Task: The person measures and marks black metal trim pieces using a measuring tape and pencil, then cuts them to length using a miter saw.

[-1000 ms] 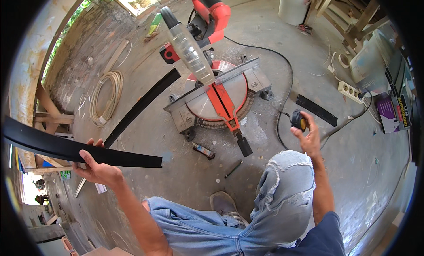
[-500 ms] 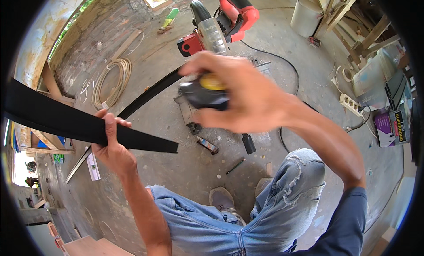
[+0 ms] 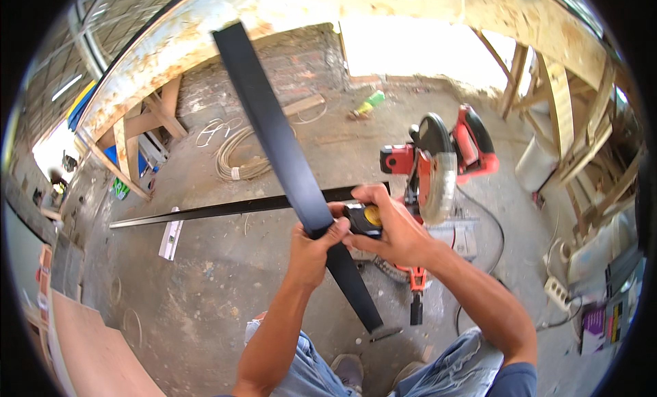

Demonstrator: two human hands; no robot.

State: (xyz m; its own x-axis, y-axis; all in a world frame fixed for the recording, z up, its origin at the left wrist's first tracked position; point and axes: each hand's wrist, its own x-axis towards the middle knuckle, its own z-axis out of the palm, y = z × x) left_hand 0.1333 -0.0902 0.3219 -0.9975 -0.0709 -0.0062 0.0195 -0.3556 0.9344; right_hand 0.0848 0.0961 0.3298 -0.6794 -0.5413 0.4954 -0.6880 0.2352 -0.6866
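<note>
A long flat black profile strip [image 3: 270,126] slants across the middle of the view, its far end raised. My left hand [image 3: 311,257] is closed around it below its middle, with the thumb over the near face. Right beside that grip, my right hand [image 3: 404,236] holds a black tape measure [image 3: 357,218] with a yellow button. The fingers of both hands nearly meet at the strip, and I cannot make out any drawn-out blade. Behind the strip, a second long dark bar [image 3: 253,206] reaches from the left to the red mitre saw [image 3: 438,185].
Coiled pale cable [image 3: 236,157] and a green bottle [image 3: 373,101] lie on the floor farther off. A short pale bar [image 3: 170,239] is at the left. Wooden trestles [image 3: 558,89], a power strip [image 3: 557,294] and a purple box [image 3: 594,328] stand along the right.
The view has lifted. The strip has swung from nearly level to steeply slanted, and my right hand has brought the tape measure against it, next to my left hand.
</note>
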